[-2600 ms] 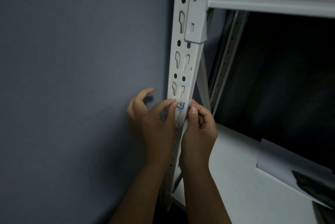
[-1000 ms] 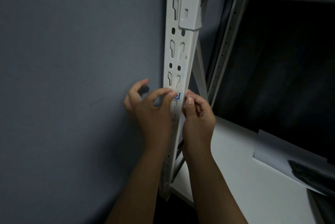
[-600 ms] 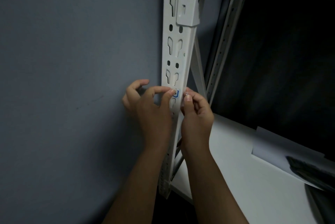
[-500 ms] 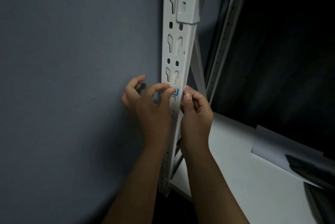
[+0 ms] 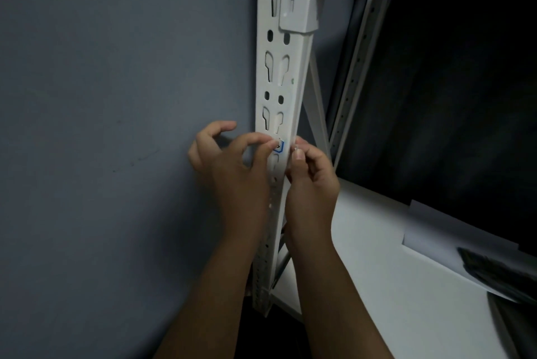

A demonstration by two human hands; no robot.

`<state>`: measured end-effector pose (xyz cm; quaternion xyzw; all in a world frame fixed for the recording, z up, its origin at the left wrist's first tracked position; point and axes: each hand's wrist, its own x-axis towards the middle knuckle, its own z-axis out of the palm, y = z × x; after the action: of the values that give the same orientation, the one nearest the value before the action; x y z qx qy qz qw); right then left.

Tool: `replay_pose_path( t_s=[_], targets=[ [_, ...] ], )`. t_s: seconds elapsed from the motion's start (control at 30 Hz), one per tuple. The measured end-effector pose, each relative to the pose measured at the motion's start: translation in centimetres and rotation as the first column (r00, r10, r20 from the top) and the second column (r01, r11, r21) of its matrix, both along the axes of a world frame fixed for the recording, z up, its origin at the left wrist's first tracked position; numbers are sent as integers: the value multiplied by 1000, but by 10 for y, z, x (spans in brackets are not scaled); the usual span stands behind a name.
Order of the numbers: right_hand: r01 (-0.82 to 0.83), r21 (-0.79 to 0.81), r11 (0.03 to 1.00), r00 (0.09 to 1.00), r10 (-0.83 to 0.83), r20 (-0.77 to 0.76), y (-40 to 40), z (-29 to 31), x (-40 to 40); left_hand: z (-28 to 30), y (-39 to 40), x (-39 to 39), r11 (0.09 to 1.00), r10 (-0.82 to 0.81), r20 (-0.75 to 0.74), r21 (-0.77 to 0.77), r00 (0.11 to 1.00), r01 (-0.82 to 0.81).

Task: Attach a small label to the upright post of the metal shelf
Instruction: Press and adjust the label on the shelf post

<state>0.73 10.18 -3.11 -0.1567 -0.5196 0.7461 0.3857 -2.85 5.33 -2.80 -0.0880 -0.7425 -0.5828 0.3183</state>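
Two hands at the white slotted post (image 5: 283, 82): left hand (image 5: 232, 172) fingertip presses the blue-edged label (image 5: 279, 145), right hand (image 5: 311, 181) pinches the post's edge.

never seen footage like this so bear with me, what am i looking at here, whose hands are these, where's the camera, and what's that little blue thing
This is one picture from a camera worn on a person's head, looking forward and down at their own two bare hands. No robot is involved. The white slotted strip is the upright post of a metal shelf, standing beside a grey wall. The little blue-edged thing is a small label lying against the post. The left hand has a fingertip on the label, while the right hand curls at the post's other edge; whether it pinches anything is unclear. Lower right, a white sheet lies on the shelf board.
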Motion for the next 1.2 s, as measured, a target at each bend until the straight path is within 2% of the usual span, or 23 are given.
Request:
replay_pose_path(
  t_s=[0.1, 0.2, 0.4, 0.67, 0.83, 1.03, 1.2],
  targets=[
    [-7, -2, 1000, 1000, 7, 4, 1, -1, 1, -1, -1, 2, 995, -34, 7, 92, 999, 34],
    [-10, 16, 1000, 1000, 10, 7, 2, -1, 0, -4, 0, 0, 999, -18, -30, 27, 999, 19],
    [21, 65, 998, 999, -23, 31, 1, -6, -5, 0, 4, 3, 996, -42, 21, 83, 999, 40],
    [28, 65, 997, 998, -32, 56, -1, -8, -8, -3, 9, -3, 997, 6, -81, -80, 997, -13],
    [10, 54, 998, 1000, -11, 22, 2, -5, -3, -4, 5, -2, 985, 116, -168, -109, 979, -135],
    [4, 49, 999, 999, -6, 44, 5, -5, -3, -5, 9, -1, 993, 120, -81, -2, 989, -120],
    [17, 20, 1000, 998, -18, 57, 2, -4, -5, -7, 13, -3, 995, 99, -33, -17, 995, -100]
  ],
)
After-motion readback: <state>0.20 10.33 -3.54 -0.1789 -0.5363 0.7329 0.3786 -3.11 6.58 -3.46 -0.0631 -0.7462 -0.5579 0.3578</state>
